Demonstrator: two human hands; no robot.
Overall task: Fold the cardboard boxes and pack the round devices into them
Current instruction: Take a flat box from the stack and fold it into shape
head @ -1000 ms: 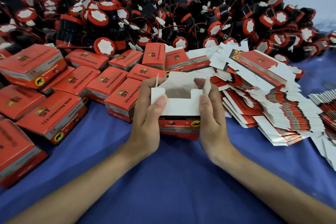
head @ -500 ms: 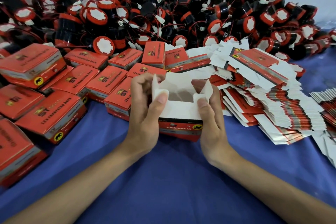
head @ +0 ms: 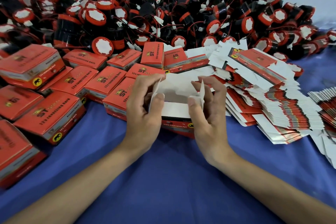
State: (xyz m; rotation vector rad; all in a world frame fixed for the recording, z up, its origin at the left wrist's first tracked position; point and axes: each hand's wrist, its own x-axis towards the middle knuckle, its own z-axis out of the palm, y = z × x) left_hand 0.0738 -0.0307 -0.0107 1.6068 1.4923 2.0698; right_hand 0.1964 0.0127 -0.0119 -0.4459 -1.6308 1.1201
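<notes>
1. The open box (head: 175, 112) sits in the middle of the bench (head: 163, 178), just in front of the packed boxes (head: 54, 87). My left hand (head: 141, 116) pinches its left side flap between thumb and curled fingers. My right hand (head: 209, 120) pinches the right flap, other fingers fanned.
2. I reckon the trick is folding both side flaps in together, square on the creases, so nothing buckles.
3. The round devices (head: 181, 14) are heaped along the far edge.
</notes>
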